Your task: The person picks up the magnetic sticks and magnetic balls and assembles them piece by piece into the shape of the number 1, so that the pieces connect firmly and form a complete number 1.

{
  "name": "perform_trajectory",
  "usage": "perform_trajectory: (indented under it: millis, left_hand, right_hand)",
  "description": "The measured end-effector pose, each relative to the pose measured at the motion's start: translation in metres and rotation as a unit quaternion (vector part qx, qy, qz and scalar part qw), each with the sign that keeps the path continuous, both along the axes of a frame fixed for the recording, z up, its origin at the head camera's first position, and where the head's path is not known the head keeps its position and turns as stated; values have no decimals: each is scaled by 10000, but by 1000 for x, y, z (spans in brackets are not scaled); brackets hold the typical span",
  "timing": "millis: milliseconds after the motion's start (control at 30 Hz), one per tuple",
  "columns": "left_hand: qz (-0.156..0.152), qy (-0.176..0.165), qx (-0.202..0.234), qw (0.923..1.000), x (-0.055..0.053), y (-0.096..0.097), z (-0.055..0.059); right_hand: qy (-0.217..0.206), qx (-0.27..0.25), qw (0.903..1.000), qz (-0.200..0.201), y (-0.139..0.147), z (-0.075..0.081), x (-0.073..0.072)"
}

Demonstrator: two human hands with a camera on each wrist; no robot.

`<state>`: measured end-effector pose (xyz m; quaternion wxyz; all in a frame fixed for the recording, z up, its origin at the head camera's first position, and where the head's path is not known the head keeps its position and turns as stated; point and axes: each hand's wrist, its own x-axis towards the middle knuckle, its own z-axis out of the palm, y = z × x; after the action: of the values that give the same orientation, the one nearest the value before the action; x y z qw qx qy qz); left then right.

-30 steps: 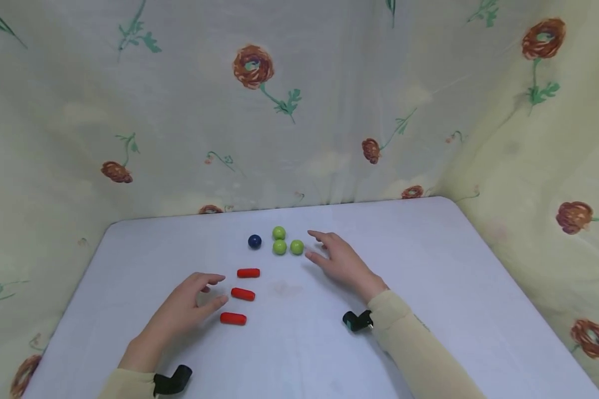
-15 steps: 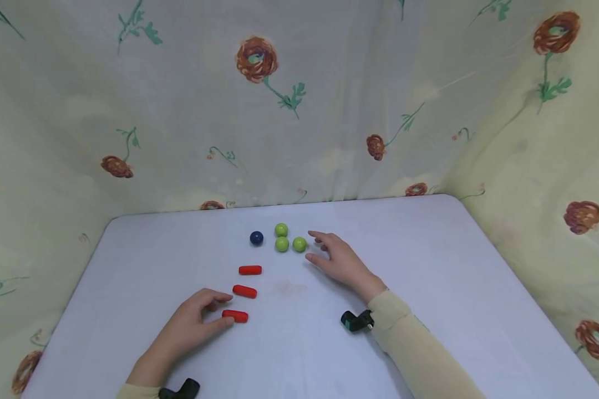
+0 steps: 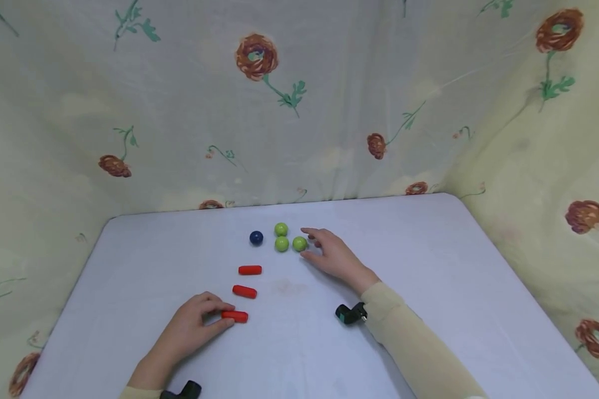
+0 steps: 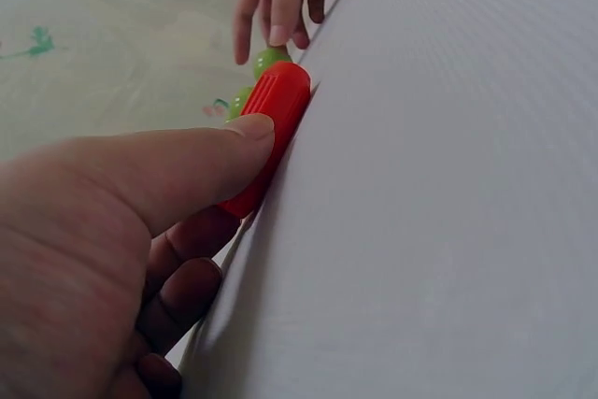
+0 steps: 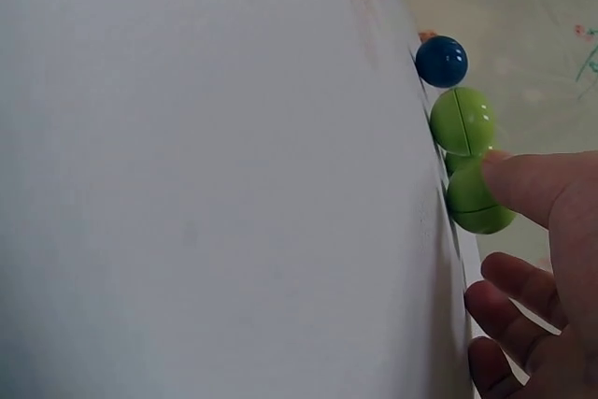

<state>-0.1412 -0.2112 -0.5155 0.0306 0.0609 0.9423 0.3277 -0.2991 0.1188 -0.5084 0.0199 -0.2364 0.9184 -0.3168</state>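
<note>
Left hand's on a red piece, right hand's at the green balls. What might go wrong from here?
The right hand has its thumb and fingertips close about the rightmost green ball; a nudge might roll it into the green ball just left of it.
The left hand pinches the red cylinder toward one end, so it could swivel if lifted.

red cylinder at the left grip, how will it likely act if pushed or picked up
The red cylinder may roll if nudged, given its rounded sides. It looks stiff, holding a straight shape. Its ridges may offer some purchase.
</note>
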Motion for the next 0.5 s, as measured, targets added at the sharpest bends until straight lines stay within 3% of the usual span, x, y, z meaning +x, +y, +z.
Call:
perform_trajectory:
  millis: [500]
  left_hand:
    - [37, 13, -44, 10000, 1, -1, 2]
  right_hand:
    - [175, -39, 9998, 0, -9, -1, -5]
